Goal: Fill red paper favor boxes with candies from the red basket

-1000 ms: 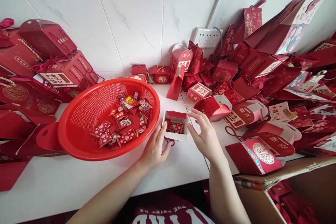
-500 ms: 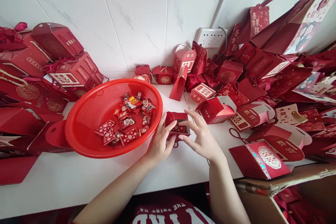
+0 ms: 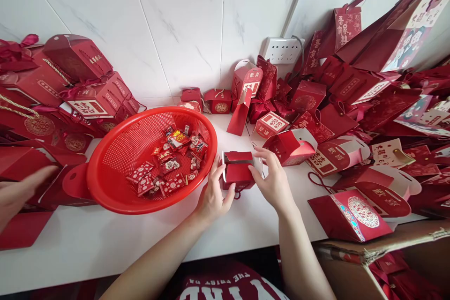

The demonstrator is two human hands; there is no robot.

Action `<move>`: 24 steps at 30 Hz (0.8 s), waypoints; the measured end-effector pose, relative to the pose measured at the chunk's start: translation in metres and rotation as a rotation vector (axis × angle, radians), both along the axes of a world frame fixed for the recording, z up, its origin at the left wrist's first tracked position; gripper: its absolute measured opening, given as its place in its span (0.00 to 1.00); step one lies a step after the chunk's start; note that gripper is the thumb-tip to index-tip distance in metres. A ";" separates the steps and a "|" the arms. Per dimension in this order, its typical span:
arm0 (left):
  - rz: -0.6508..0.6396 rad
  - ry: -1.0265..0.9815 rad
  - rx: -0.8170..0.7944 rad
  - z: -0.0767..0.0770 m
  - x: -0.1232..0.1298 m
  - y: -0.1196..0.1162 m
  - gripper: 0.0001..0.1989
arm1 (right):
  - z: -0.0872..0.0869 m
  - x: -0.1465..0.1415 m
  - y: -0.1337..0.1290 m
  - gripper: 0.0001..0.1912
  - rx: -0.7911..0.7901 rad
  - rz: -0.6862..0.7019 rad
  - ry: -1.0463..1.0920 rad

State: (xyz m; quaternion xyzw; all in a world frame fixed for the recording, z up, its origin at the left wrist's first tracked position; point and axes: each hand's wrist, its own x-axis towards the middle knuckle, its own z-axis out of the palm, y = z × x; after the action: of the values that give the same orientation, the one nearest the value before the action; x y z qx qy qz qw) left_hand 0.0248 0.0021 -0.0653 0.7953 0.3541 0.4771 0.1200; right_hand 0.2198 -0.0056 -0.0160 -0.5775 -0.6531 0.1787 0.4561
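Observation:
A small dark red gift box (image 3: 238, 176) stands on the white table in front of me, its top flaps partly folded over. My left hand (image 3: 213, 192) grips its left side, thumb at the front and fingers along the edge. At the box's right side, my right hand (image 3: 276, 179) has thumb and fingers pinching around a raised pale flap (image 3: 258, 165). Whatever lies inside the box is hidden under the flaps. Just left of my left hand is a red plastic colander (image 3: 116, 150) holding several red-wrapped sweets (image 3: 170, 165).
Another person's hand (image 3: 24, 190) reaches in at the left, beside stacked red gift boxes (image 3: 89, 98). More boxes and bags (image 3: 346, 154) crowd the right side. A cardboard carton (image 3: 337, 262) is at lower right; a power strip (image 3: 283, 50) sits against the tiled wall.
The box's top flaps have folded inward, covering the opening that showed before. My right hand has shifted slightly right and down. Another person's hand has come into view at the left.

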 end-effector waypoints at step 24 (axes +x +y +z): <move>-0.126 0.086 -0.238 -0.004 -0.012 0.011 0.29 | -0.037 -0.011 -0.014 0.23 -0.059 0.133 -0.002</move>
State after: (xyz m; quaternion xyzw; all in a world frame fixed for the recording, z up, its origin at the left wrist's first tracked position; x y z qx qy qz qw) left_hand 0.0127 0.0131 -0.0698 0.8159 0.3624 0.3886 0.2280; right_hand 0.2084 -0.0191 -0.0526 -0.5461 -0.6851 0.2272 0.4253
